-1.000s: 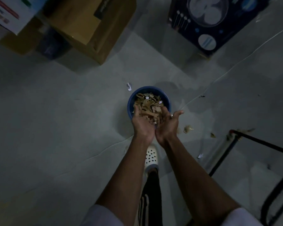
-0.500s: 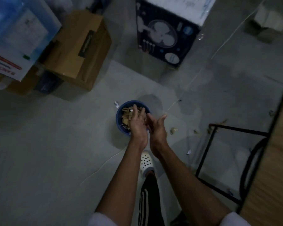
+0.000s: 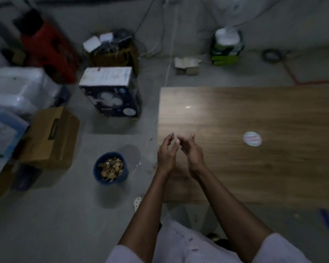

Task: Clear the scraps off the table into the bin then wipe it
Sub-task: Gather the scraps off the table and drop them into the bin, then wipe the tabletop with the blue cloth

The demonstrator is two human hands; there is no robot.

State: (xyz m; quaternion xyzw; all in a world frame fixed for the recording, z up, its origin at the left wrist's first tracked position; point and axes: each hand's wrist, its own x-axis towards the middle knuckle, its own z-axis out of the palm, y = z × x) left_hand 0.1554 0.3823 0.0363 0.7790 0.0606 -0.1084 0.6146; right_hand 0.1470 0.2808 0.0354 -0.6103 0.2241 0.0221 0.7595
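brown wooden table (image 3: 254,103) carried one tiny white scrap (image 3: 188,107), featherlight i judged: pinch its edge. left grip (image 3: 166,156) and right grip (image 3: 193,156) hovered empty, loose.

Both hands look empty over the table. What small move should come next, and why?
Probably reach the right hand forward for the small white fleck on the table. It and the left hand hold nothing, the bin holds the scraps, and no wiping cloth shows.

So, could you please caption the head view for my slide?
Empty left hand and right hand hover above the wooden table; the blue bin of scraps stands on the floor.
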